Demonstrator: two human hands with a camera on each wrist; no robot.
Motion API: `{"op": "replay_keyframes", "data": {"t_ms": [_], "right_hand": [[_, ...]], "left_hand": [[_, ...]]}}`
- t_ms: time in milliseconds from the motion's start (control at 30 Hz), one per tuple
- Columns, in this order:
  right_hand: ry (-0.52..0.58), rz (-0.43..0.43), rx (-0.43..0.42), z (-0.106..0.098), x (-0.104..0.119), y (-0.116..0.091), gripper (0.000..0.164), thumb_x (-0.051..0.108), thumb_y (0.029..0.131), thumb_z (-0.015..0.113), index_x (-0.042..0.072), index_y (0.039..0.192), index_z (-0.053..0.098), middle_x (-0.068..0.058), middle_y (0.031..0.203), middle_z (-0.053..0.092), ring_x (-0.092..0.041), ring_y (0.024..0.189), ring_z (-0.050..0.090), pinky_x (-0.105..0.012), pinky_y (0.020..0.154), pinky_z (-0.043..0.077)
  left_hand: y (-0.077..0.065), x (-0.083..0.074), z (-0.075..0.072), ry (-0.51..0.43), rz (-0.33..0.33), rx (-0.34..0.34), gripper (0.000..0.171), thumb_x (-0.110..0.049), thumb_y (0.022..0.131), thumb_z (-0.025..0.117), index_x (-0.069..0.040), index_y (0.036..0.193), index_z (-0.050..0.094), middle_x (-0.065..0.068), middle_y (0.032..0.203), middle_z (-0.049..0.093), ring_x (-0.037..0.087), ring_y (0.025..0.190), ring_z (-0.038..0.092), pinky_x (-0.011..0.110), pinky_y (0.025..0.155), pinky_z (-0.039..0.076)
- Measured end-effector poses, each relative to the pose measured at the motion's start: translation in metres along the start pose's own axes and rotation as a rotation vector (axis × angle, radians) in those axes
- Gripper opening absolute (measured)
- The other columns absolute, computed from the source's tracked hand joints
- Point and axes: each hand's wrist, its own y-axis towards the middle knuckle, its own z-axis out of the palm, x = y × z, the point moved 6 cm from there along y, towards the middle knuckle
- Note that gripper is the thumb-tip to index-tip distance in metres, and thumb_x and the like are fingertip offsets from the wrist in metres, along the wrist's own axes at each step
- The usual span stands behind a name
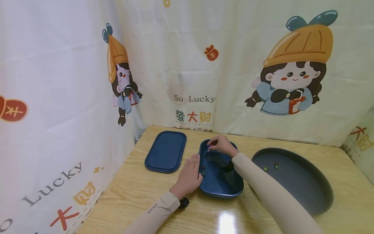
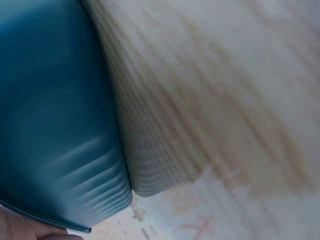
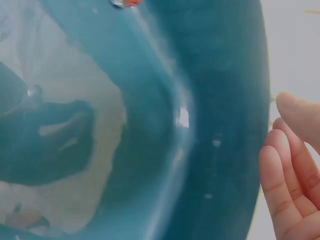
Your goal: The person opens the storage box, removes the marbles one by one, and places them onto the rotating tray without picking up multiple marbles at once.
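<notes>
In the head view, a deep blue oblong box [image 1: 214,187] stands between the two hands. My left hand [image 1: 188,175] lies along its left wall with the fingers straight and together. Over the far end of the box, my right hand [image 1: 222,145] pinches a small blue marble [image 1: 208,147] at its fingertips; the marble is mostly covered. A few small marbles [image 1: 203,173] lie inside the box along its left side. The right wrist view shows the box interior [image 3: 220,100] and a red and clear marble [image 3: 131,2] at the top edge. The left wrist view shows the box's ribbed outer wall [image 2: 60,120].
To the right, a large grey round-edged tray [image 1: 304,191] holds small greenish marbles [image 1: 276,166]. A flat blue lid [image 1: 166,151] lies on the wooden table [image 1: 125,191] to the left. Printed curtains [image 1: 181,52] hang behind and at the sides.
</notes>
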Motion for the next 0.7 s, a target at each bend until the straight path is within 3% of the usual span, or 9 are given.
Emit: {"op": "replay_keyframes", "data": {"t_ms": [200, 367, 700], "right_hand": [[0.028, -0.021, -0.007, -0.027, 0.009, -0.012, 0.018, 0.009, 0.082, 0.070, -0.001, 0.098, 0.073, -0.014, 0.094, 0.073, -0.019, 0.081, 0.068, -0.035, 0.077, 0.056], [0.033, -0.035, -0.013, -0.048, 0.011, -0.026, 0.021, 0.012, 0.083, 0.070, -0.001, 0.100, 0.072, -0.012, 0.093, 0.073, -0.018, 0.079, 0.067, -0.033, 0.074, 0.056], [0.019, -0.019, -0.067, -0.086, 0.008, -0.059, 0.023, 0.013, 0.082, 0.072, 0.000, 0.100, 0.072, -0.015, 0.095, 0.071, -0.012, 0.077, 0.065, -0.020, 0.068, 0.053]], "left_hand": [[-0.001, -0.001, -0.002, 0.003, 0.000, -0.007, 0.065, -0.024, 0.094, 0.042, 0.000, 0.149, 0.018, 0.015, 0.156, 0.022, 0.028, 0.146, 0.019, 0.044, 0.119, 0.018], [-0.001, -0.001, -0.001, 0.001, 0.002, -0.013, 0.065, -0.023, 0.094, 0.042, 0.001, 0.149, 0.018, 0.015, 0.156, 0.021, 0.028, 0.146, 0.018, 0.044, 0.119, 0.018], [-0.002, 0.001, 0.001, -0.012, 0.001, -0.017, 0.064, -0.023, 0.094, 0.042, 0.000, 0.149, 0.018, 0.015, 0.156, 0.021, 0.029, 0.146, 0.018, 0.044, 0.119, 0.017]]}}
